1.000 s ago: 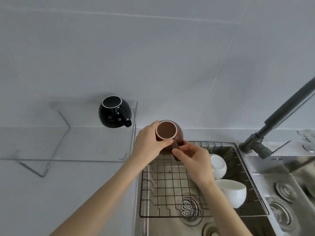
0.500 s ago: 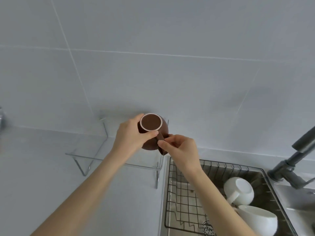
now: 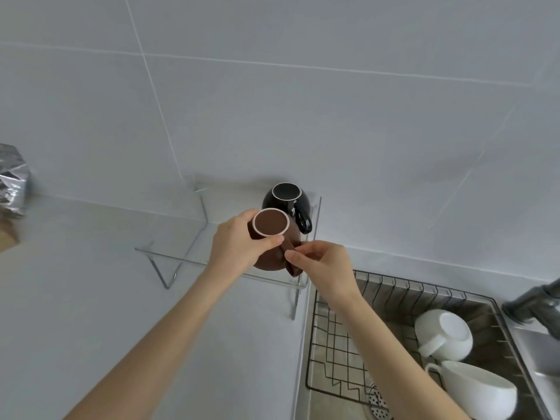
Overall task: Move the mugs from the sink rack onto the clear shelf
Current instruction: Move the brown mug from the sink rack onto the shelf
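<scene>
Where the clear shelf [image 3: 181, 256] stood on the pale counter [image 3: 91, 298] against the tiled wall [image 3: 303, 101], the following items were recorded.

Item one: a brown mug [image 3: 274, 244], held upside down over the right end of the shelf, its pale-ringed base turned upward. It was gripped on its left side by the left hand [image 3: 239, 247], the thumb laid across the near edge of the base and the fingers wrapped round the far side. Its handle, pointing down and to the right, was pinched by the fingers of the right hand [image 3: 321, 265]. Whether the mug's rim was touching the shelf could not be told.

Item two: a black mug [image 3: 286, 201], inverted on the shelf's back right corner, just behind the brown mug, handle turned toward the right front.

Item three: a wire sink rack [image 3: 339, 347], set in the steel sink [image 3: 303, 344] to the right of the shelf. Two white mugs were noted at its right side: a smaller white mug [image 3: 445, 334], tipped with its base facing up, and a larger white mug [image 3: 475, 389] lying on its side just below it, apparently touching.

Item four: a grey faucet [image 3: 533, 304], partly seen at the right edge.

Item five: a crumpled foil bag [image 3: 13, 180], seen at the far left edge.
</scene>
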A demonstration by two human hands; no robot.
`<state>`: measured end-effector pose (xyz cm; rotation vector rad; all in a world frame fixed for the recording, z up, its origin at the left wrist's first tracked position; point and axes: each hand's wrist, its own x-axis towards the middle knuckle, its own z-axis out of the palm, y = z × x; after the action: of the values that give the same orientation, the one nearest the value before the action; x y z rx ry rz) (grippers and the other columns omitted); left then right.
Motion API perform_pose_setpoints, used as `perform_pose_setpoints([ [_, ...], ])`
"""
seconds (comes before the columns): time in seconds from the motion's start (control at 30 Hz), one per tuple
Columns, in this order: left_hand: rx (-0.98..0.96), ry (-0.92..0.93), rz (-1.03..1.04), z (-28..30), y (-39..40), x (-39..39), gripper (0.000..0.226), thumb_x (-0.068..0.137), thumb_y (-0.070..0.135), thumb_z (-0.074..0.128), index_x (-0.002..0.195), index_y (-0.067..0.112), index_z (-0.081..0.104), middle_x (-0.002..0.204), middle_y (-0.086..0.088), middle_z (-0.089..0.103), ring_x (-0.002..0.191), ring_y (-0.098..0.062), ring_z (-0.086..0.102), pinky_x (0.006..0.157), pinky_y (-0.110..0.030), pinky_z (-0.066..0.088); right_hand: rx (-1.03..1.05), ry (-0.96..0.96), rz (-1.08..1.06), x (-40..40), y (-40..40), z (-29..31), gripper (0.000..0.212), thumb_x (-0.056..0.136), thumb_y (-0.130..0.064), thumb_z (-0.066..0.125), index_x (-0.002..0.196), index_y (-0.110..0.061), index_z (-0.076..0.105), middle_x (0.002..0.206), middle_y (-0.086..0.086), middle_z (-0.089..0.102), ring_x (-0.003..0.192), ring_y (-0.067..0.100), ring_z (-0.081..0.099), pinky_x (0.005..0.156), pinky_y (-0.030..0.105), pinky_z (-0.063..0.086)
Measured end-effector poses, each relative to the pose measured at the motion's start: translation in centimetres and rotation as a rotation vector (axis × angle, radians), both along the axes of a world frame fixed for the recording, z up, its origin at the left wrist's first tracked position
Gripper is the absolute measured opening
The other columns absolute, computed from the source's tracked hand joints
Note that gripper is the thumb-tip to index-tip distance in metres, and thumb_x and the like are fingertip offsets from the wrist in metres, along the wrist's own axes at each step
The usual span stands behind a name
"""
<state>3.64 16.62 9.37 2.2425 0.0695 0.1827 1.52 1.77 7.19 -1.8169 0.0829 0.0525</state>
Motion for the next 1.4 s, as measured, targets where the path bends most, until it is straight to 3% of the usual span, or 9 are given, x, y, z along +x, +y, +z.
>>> perform_pose_setpoints([
  [0.33, 0.000, 0.044, 0.033, -1.3, -0.2, -0.2, 0.046, 0.063, 0.035, 0.077, 0.104, 0.019, 0.063, 0.097, -0.002, 0.071, 0.093, -0.021, 0.062, 0.082, -0.034, 0.049, -0.060, 0.000, -0.006, 0.0, 0.1, -1.0, 0.012, 0.077, -0.014, 0.068, 0.079, -0.003, 0.071, 0.074, 0.019, 0.071, 0.067, 0.024, 0.063, 0.076, 0.042, 0.054],
  [0.57, -0.014, 0.051, 0.046, -1.5, -0.3, -0.1, 0.046, 0.064, 0.037, 0.076, 0.104, 0.020, 0.063, 0.097, -0.002, 0.071, 0.094, -0.020, 0.062, 0.082, -0.033, 0.049, -0.075, -0.025, 0.018, 0.0, 0.2, -1.0, 0.008, 0.079, -0.014, 0.066, 0.084, -0.009, 0.069, 0.079, 0.012, 0.069, 0.072, 0.023, 0.062, 0.078, 0.041, 0.054],
  [0.7, 0.013, 0.069, 0.018, -1.2, -0.2, -0.2, 0.047, 0.067, 0.035, 0.074, 0.109, 0.018, 0.060, 0.104, -0.005, 0.068, 0.096, -0.020, 0.058, 0.081, -0.028, 0.044, -0.039, 0.001, 0.039, -0.1, -0.5, -0.7, 0.029, 0.082, -0.016, 0.063, 0.109, -0.010, 0.057, 0.102, 0.005, 0.067, 0.091, 0.017, 0.063, 0.070, 0.008, 0.048],
  [0.73, 0.066, 0.062, 0.007, -1.1, -0.3, -0.2, 0.049, 0.069, 0.035, 0.073, 0.111, 0.016, 0.058, 0.110, -0.008, 0.066, 0.102, -0.023, 0.057, 0.084, -0.030, 0.042, -0.024, 0.000, 0.041, -0.2, -1.0, -0.4, 0.029, 0.083, -0.016, 0.062, 0.111, -0.011, 0.056, 0.103, 0.004, 0.067, 0.091, 0.015, 0.062, 0.069, 0.006, 0.047],
  [0.83, 0.187, -0.053, -0.005, -0.7, -1.6, -0.1, 0.061, 0.073, 0.031, 0.070, 0.126, 0.011, 0.046, 0.132, -0.012, 0.051, 0.123, -0.028, 0.044, 0.099, -0.031, 0.033, 0.003, -0.026, 0.006, -0.4, -4.3, 0.5, 0.025, 0.084, -0.018, 0.060, 0.108, -0.014, 0.057, 0.104, 0.005, 0.069, 0.093, 0.017, 0.064, 0.085, 0.026, 0.051],
  [0.9, 0.166, -0.197, -0.039, -0.2, -3.6, -0.4, 0.056, 0.075, 0.026, 0.069, 0.125, 0.012, 0.048, 0.134, -0.009, 0.049, 0.125, -0.026, 0.042, 0.098, -0.024, 0.029, 0.009, -0.034, -0.039, -0.7, -7.6, 0.6, 0.020, 0.085, -0.017, 0.059, 0.105, -0.017, 0.059, 0.102, 0.006, 0.069, 0.097, 0.021, 0.065, 0.090, 0.035, 0.052],
  [1.07, 0.050, -0.441, -0.333, -0.3, -11.2, -2.1, 0.035, 0.078, 0.027, 0.058, 0.109, 0.011, 0.060, 0.120, -0.007, 0.060, 0.114, -0.018, 0.052, 0.097, -0.019, 0.033, -0.007, 0.019, -0.261, -2.2, -17.7, -0.8, 0.016, 0.087, -0.011, 0.057, 0.101, -0.016, 0.059, 0.096, 0.007, 0.067, 0.100, 0.027, 0.064, 0.085, 0.035, 0.052],
  [1.23, -0.026, -0.103, -0.627, -5.7, -18.6, -3.0, 0.032, 0.082, 0.022, 0.061, 0.114, 0.015, 0.059, 0.117, -0.003, 0.064, 0.108, -0.012, 0.057, 0.097, -0.026, 0.044, -0.199, 0.148, -0.427, -4.6, -26.0, -4.9, 0.023, 0.085, -0.014, 0.059, 0.108, -0.014, 0.062, 0.100, 0.007, 0.066, 0.098, 0.026, 0.062, 0.096, 0.049, 0.049],
  [1.4, -0.027, 0.258, -0.716, -12.3, -24.2, -3.2, 0.039, 0.084, 0.024, 0.059, 0.121, 0.013, 0.054, 0.125, -0.008, 0.059, 0.114, -0.017, 0.054, 0.095, -0.025, 0.042, -0.312, 0.263, -0.435, -5.7, -29.7, -8.8, 0.032, 0.085, -0.015, 0.058, 0.117, -0.013, 0.058, 0.113, 0.009, 0.065, 0.108, 0.023, 0.058, 0.096, 0.040, 0.046],
])
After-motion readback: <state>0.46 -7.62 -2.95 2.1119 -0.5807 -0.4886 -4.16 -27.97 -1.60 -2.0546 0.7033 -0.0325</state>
